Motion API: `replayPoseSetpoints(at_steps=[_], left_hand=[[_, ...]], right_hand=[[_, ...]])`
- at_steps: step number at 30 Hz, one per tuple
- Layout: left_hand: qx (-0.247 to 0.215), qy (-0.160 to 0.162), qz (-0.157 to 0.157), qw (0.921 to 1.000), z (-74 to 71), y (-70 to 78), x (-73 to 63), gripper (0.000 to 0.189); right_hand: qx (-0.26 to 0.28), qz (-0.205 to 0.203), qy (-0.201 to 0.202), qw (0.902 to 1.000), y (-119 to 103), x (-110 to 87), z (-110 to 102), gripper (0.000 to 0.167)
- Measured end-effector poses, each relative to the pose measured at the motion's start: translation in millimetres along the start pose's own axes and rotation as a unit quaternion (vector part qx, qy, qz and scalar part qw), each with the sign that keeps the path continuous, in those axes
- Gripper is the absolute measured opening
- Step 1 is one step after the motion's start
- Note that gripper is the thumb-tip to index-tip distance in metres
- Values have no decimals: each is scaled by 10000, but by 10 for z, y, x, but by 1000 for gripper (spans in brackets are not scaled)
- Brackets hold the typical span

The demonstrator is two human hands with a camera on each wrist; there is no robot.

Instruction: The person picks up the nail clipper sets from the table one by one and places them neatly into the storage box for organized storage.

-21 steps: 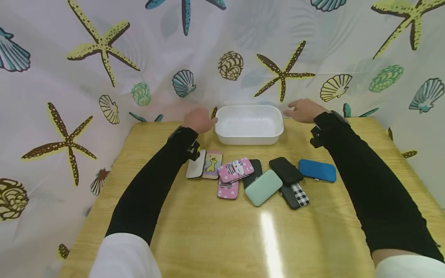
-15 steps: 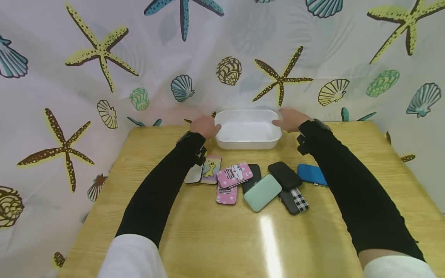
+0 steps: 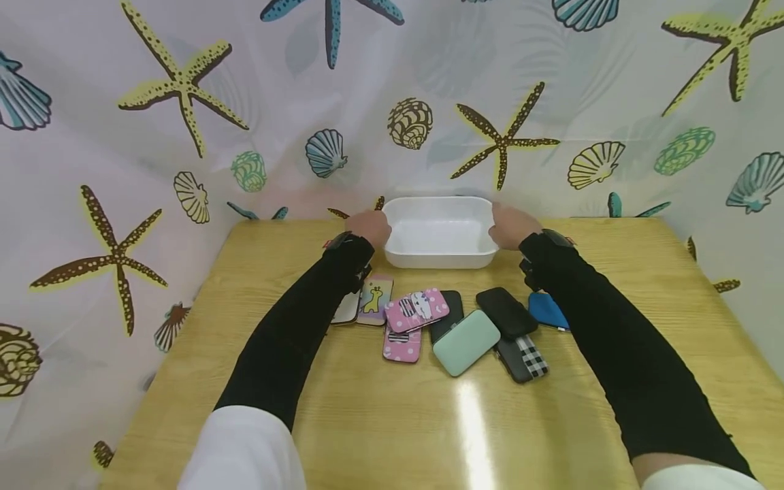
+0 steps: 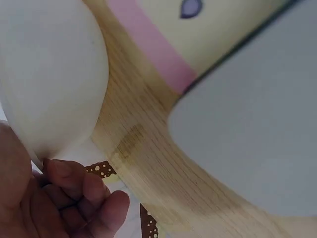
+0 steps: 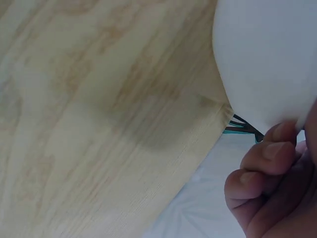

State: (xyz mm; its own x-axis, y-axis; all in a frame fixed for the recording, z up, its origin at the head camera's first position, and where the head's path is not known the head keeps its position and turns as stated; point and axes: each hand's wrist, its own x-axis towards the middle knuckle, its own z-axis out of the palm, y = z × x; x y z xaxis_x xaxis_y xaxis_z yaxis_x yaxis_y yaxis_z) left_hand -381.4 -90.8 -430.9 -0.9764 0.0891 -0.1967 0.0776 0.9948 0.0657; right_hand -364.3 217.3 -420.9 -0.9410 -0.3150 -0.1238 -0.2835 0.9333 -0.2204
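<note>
A white rectangular plastic basin (image 3: 441, 260) stands at the far edge of the table. My left hand (image 3: 370, 227) grips its left end, and my right hand (image 3: 513, 226) grips the right end. In the left wrist view the curled fingers (image 4: 67, 176) meet the outside of the basin wall (image 4: 54, 84) below the rim. The right wrist view likewise has curled fingers (image 5: 270, 153) against the outer side of the basin (image 5: 270, 59). Nothing lies on the visible basin floor.
Several flat cases lie in front of the basin: giraffe (image 3: 375, 299), pink polka-dot (image 3: 416, 309), mint green (image 3: 467, 342), black (image 3: 505, 312), checked (image 3: 522, 357) and blue (image 3: 547, 310). A white one (image 3: 347, 309) is partly under the left forearm. A patterned curtain (image 3: 355, 68) hangs behind the wooden table (image 3: 380, 422).
Both hands have closed in on the basin: the right moved left from beside it onto its end, the left moved slightly right. Both now grip the rim. The cases have not moved.
</note>
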Motion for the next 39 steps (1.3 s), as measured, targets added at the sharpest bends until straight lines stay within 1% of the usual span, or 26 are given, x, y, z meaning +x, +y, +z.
replayPoseSetpoints(at_steps=[3, 6, 10, 13, 16, 21, 23, 25, 28, 30, 33, 36, 39], left_hand=[[102, -57, 123, 9999, -23, 38, -48, 34], [378, -188, 222, 9989, -33, 56, -139, 31], [701, -272, 338, 9966, -38, 62, -283, 28], [732, -273, 401, 9961, -10, 52, -350, 28], [642, -243, 444, 9967, 68, 30, -354, 28], [371, -101, 448, 9983, 254, -18, -234, 27], [322, -33, 456, 9984, 272, -11, -257, 27], [370, -55, 482, 9981, 230, 22, -349, 27], [384, -56, 457, 9982, 145, 62, -536, 28], [384, -81, 406, 9984, 107, 80, -602, 27], [379, -78, 365, 9986, 85, 93, -619, 26], [443, -96, 431, 9980, 61, 103, -610, 26], [300, -89, 307, 9990, 17, 81, -611, 28]], right_hand=[[-168, 185, 50, 9997, -26, -52, -24, 51], [-194, 305, 49, 9993, -72, -99, -29, 52], [-167, 301, 77, 9994, -141, -180, -13, 56], [-245, 293, 91, 9992, -163, -227, 30, 57], [-316, 296, 97, 9990, -156, -266, 86, 58], [-315, 323, 29, 9990, -140, -354, 121, 63], [-279, 341, 24, 9990, -147, -402, 113, 64], [-213, 383, 24, 9990, -155, -448, 114, 64], [-179, 327, 53, 9993, -159, -493, 127, 63], [-176, 294, 90, 9994, -154, -501, 134, 63], [-196, 259, 169, 9993, -158, -511, 110, 63], [-180, 339, 169, 9991, -165, -522, 88, 64], [-241, 350, 132, 9990, -175, -514, 115, 64]])
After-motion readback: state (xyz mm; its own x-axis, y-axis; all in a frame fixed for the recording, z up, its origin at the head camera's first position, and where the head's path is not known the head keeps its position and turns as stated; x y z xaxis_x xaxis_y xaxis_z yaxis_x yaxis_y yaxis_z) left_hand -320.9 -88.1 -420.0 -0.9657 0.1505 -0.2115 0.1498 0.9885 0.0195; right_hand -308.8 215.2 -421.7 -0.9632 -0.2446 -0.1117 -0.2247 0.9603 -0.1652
